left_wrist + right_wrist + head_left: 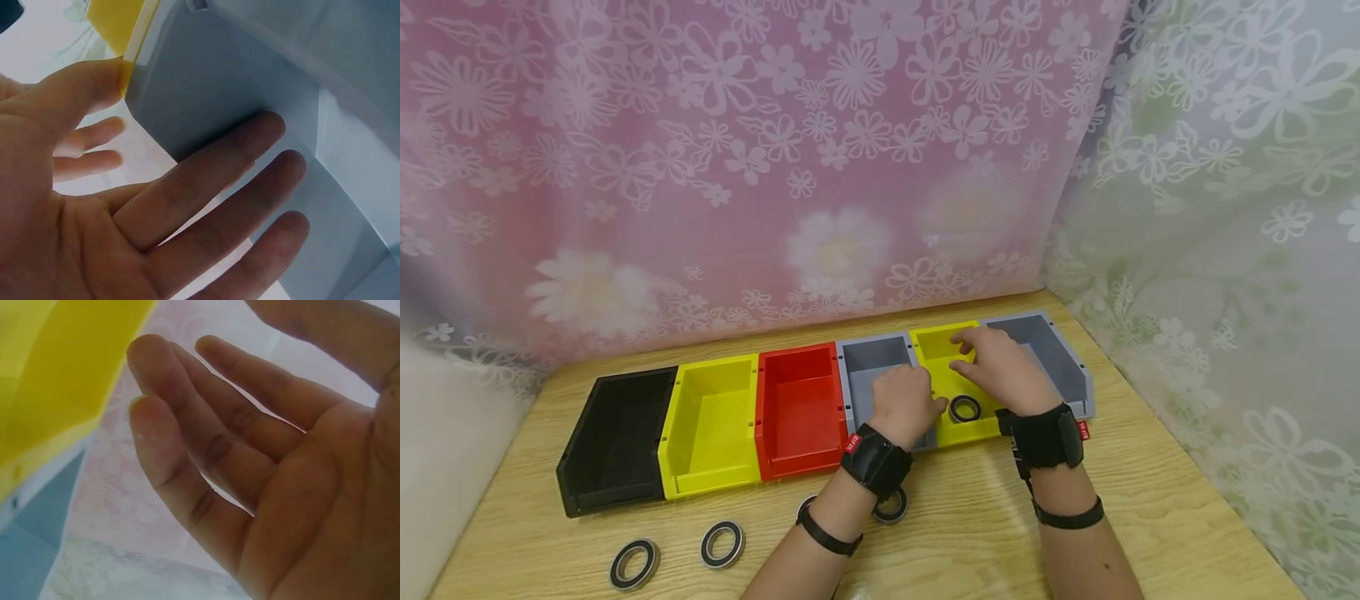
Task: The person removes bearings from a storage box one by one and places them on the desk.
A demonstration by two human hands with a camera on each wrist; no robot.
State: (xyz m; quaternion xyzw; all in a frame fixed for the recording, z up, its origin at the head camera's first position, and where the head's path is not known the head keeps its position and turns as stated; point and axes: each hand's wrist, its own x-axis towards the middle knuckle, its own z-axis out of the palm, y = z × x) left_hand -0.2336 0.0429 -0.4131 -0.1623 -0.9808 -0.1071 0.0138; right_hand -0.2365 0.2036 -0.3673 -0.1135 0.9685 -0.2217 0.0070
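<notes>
My left hand (906, 404) is at the middle grey bin (876, 354). In the left wrist view its fingers (237, 187) lie along the inside of the grey wall (219, 81), while the thumb rests over the edge where yellow and grey meet, so the hand grips that wall. Above the right-hand yellow bin (943, 379), my right hand (1006, 371) hangs with fingers spread and loosely bent. The right wrist view shows that hand (250, 456) empty, beside the yellow wall (69, 375). A black-and-silver ring bearing (965, 408) lies inside the yellow bin, near its front.
Left of the hands stand a red bin (801, 408), another yellow bin (715, 425) and a black bin (625, 433); a grey bin (1048, 354) ends the row. Several bearings lie in front, including one (634, 564) at left, another (722, 545), and one (892, 507) by the left wrist.
</notes>
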